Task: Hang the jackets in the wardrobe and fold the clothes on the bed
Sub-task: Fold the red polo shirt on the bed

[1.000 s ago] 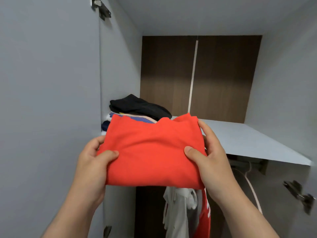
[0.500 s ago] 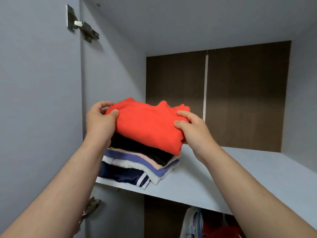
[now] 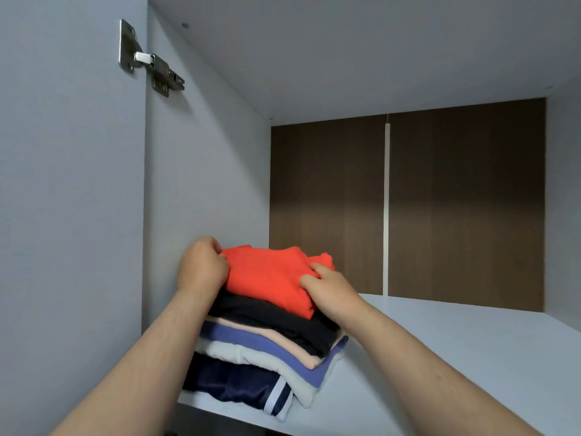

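Locate red top (image 3: 270, 278) folded atop stack (image 3: 261, 350) on shelf (image 3: 456, 357). Note left hand (image 3: 201, 269) and right hand (image 3: 330, 287) curled around its side edges. Treat as light, soft and limp; hold both folded edges to prevent sagging or unfolding.

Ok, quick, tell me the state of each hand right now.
Left hand: fingers curled, gripping the left edge of the red folded garment.
Right hand: thumb and fingers pinching the same garment's right edge.
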